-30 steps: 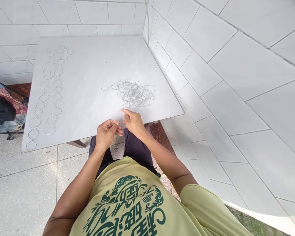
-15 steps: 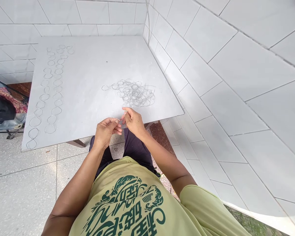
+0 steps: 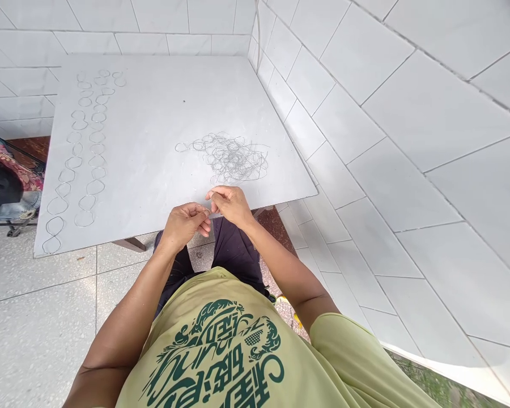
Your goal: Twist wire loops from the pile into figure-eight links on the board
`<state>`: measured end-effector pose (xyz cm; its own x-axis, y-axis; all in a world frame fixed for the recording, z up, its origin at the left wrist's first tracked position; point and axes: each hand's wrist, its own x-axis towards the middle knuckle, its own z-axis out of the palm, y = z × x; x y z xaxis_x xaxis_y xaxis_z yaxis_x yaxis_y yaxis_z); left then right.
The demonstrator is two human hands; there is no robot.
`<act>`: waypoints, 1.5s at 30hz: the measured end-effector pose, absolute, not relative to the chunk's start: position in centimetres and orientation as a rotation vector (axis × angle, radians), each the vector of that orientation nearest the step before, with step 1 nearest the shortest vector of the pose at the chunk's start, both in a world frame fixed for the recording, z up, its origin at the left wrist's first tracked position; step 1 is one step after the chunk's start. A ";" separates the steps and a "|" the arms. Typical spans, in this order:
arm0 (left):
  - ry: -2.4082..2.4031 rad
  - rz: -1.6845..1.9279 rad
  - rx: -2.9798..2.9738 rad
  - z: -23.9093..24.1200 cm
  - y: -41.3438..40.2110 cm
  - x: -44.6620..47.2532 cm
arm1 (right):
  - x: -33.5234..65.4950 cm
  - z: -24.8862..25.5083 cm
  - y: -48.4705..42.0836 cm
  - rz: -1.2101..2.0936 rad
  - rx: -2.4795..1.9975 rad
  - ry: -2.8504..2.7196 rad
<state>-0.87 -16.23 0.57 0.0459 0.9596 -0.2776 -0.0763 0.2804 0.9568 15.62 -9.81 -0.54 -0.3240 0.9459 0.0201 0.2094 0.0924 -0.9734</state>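
Observation:
My left hand (image 3: 186, 224) and my right hand (image 3: 230, 205) meet at the near edge of a grey table (image 3: 153, 119). Both are pinched shut on a thin wire piece (image 3: 209, 214) held between their fingertips. Just beyond my right hand lies a tangled pile of thin wire loops (image 3: 233, 157). Along the table's left side, finished figure-eight wire loops (image 3: 83, 153) lie in two rows.
A white tiled wall (image 3: 386, 124) runs close along the table's right side and behind it. The floor (image 3: 38, 317) is pale speckled tile. A patterned cloth bundle on a dark frame (image 3: 4, 181) sits at the far left.
My right hand has curled in, its forefinger no longer pointing out, and both hands have drawn closer together on the wire. The view has shifted slightly.

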 end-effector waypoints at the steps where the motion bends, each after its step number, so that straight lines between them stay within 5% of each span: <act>1: 1.242 0.991 0.963 0.6 -16.2 -0.9 | 15.8 -0.5 -9.6 1.282 -1.159 -1.693; 38: 1.072 0.761 0.896 0.1 -15.7 -2.7 | 20.1 1.5 -7.1 1.451 -0.582 -2.458; 45: 1.150 0.984 0.835 0.4 -16.4 -1.7 | 19.2 0.3 -9.0 1.649 -0.863 -1.792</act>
<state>-1.68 -16.37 0.40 0.1124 0.9341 -0.3390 -0.1905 0.3551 0.9152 19.23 -9.01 0.33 -0.6425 0.7658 -0.0269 0.0902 0.0407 -0.9951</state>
